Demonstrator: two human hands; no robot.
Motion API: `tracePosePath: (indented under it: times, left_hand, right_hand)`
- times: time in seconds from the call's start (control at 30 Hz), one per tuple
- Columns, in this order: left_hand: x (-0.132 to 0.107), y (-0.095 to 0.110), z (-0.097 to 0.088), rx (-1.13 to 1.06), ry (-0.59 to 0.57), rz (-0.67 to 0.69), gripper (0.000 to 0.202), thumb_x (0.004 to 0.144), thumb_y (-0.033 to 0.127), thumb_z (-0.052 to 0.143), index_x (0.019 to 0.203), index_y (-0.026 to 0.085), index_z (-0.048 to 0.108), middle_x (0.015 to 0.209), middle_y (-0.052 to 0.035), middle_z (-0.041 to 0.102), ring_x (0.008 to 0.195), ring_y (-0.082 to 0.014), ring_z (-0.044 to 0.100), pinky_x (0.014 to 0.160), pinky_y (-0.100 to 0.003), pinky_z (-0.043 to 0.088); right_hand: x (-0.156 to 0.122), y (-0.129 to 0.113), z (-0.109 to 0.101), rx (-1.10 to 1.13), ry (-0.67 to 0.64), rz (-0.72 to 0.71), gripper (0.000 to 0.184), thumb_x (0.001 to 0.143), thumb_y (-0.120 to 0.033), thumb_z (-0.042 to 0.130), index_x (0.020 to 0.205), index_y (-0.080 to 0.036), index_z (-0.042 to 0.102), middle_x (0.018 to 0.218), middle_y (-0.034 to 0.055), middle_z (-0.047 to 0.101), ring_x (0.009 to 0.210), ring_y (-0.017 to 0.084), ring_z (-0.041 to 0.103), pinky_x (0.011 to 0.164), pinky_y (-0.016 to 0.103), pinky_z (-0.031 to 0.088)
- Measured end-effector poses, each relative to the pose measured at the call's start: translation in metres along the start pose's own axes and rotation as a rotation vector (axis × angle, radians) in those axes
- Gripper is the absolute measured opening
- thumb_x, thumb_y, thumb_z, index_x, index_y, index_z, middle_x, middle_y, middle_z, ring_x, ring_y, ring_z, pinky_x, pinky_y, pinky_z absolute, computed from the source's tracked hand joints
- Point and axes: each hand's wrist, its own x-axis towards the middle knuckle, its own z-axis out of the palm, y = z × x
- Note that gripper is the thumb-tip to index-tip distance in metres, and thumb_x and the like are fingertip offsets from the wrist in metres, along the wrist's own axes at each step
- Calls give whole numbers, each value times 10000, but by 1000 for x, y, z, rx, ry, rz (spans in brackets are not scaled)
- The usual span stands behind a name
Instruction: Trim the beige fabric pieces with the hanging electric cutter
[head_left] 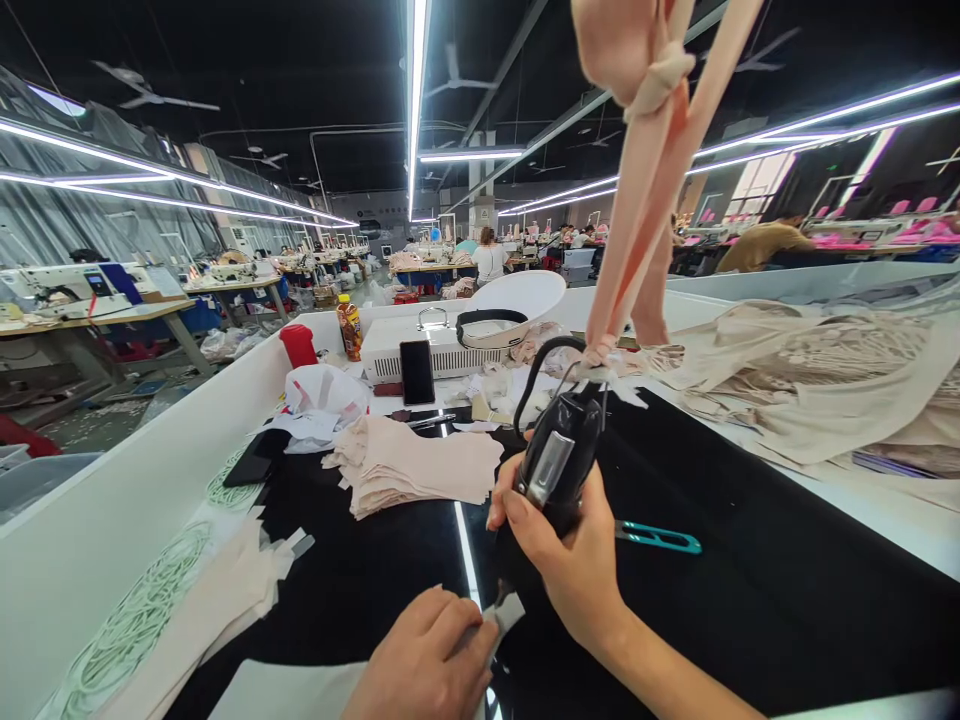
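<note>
My right hand (562, 540) is wrapped round a black corded hand-held power tool (561, 455) with a silvery plate on its side. Knotted pink fabric strips (637, 210) suspend the tool from above. Its lower end points down at the dark glossy work surface (735, 600). Just below, my left hand (431, 655) has its fingers curled and pressed on a small pale strip (508, 615), whose end pokes out near the tool's tip. A larger pale sheet (289, 690) lies beside the left hand. Turquoise-handled thread snips (664, 538) lie right of my right hand, partly hidden by it.
A stack of pale pink fabric pieces (420, 465) lies ahead. Pale pieces (225, 590) and green cord bundles (146, 590) line the left. Behind are a phone (417, 372), a white box (382, 345) and a bottle (349, 327). Beige fabric (817, 370) is heaped at right.
</note>
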Motion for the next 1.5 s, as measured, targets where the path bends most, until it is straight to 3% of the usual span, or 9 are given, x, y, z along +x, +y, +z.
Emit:
tracePosePath:
  times: [0.17, 0.43, 0.63, 1.37, 1.5]
  left_hand:
    - [0, 0, 0, 9, 22, -19, 295, 1113, 153, 378, 1091, 152, 673, 894, -29, 661, 805, -148, 700, 843, -269, 636]
    - [0, 4, 1, 5, 27, -33, 280, 1090, 107, 382, 1102, 141, 660, 885, -28, 668, 780, -155, 696, 803, -291, 636]
    - [-5, 1, 5, -16, 6, -23, 284, 1094, 131, 375, 1100, 135, 659, 900, -45, 670, 785, -164, 707, 790, -296, 655]
    - [1, -1, -3, -8, 24, 7, 268, 1068, 83, 393, 1073, 152, 652, 885, -32, 669, 783, -151, 702, 802, -265, 631]
    - [-6, 2, 8, -15, 46, -32, 252, 1075, 112, 403, 1096, 172, 647, 903, -32, 681, 803, -162, 701, 799, -279, 628]
  right_hand:
    - [-3, 4, 2, 9, -11, 10, 226, 928, -211, 731, 1059, -274, 557, 845, -37, 665, 634, 146, 634, 620, 293, 575]
    - [-2, 2, 2, 13, -10, 53, 193, 929, -214, 736, 1004, -263, 564, 816, -28, 662, 583, 135, 618, 545, 271, 556]
    - [4, -3, -2, 25, 95, 27, 237, 885, -216, 760, 969, -268, 544, 766, -49, 676, 545, 128, 611, 517, 256, 538]
    - [-1, -6, -3, 41, 103, 28, 243, 881, -208, 745, 1012, -272, 551, 767, -54, 682, 539, 118, 619, 518, 246, 546]
    - [-8, -9, -3, 75, 48, 9, 288, 896, -216, 754, 1065, -286, 533, 767, -53, 688, 534, 124, 623, 518, 252, 547]
